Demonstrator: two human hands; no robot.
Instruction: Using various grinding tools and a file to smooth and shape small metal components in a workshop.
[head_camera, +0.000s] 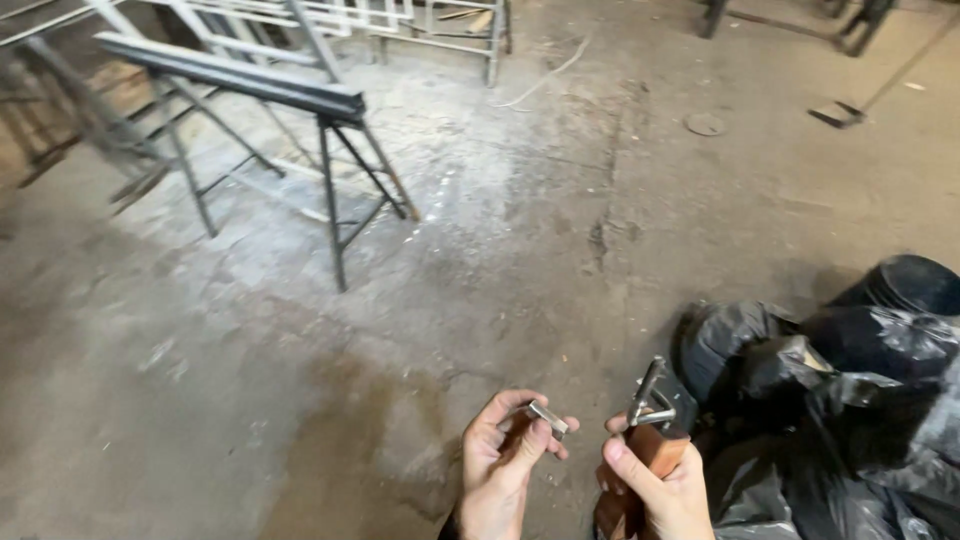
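Note:
My left hand (502, 465) is at the bottom middle of the view, its fingers pinching a small silver metal piece (547, 417). Just to its right, my right hand (655, 485) grips a tool with a brown wooden handle (655, 452) and a grey metal head (650, 395) that points up. The two hands are close together but apart, above the dirty concrete floor (480, 260).
A dark metal sawhorse (250, 85) stands at the upper left, with white metal frames (400, 25) behind it. Black plastic bags (850, 400) are heaped at the right, beside a black round container (915, 283). A round disc (705, 124) lies on the floor far off.

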